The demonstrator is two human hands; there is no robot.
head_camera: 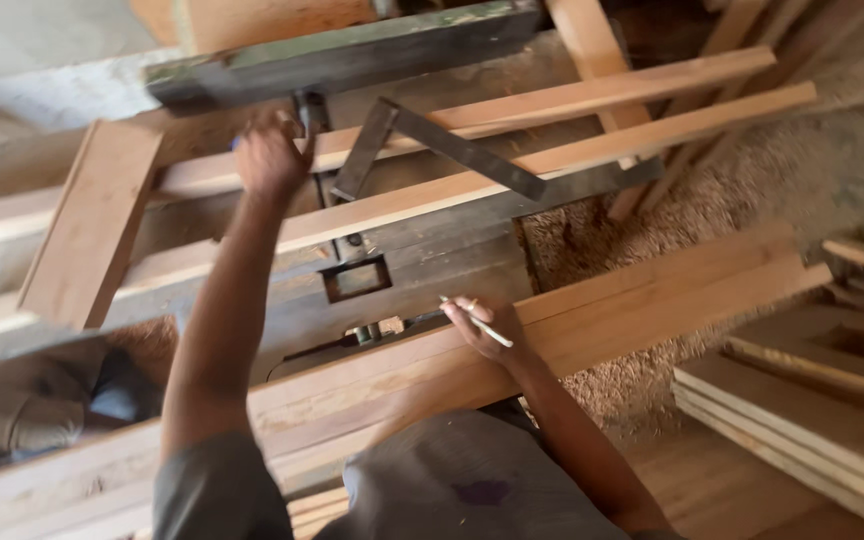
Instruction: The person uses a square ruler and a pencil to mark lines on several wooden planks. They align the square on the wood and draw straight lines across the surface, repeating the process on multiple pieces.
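The right hand pinches a pencil between thumb and fingers; its long axis runs from upper left to lower right, above the near plank. The left hand reaches to the far slat, fingers curled; their grip cannot be told. A steel square lies just right of it, apex pointing away.

The planks were pale, bare wood, planed smooth and matt. The workbench was older wood, grey, worn and rough. The square was dull dark metal. Loose sawdust looked coarse and dry. The shirt was soft matt grey cloth.
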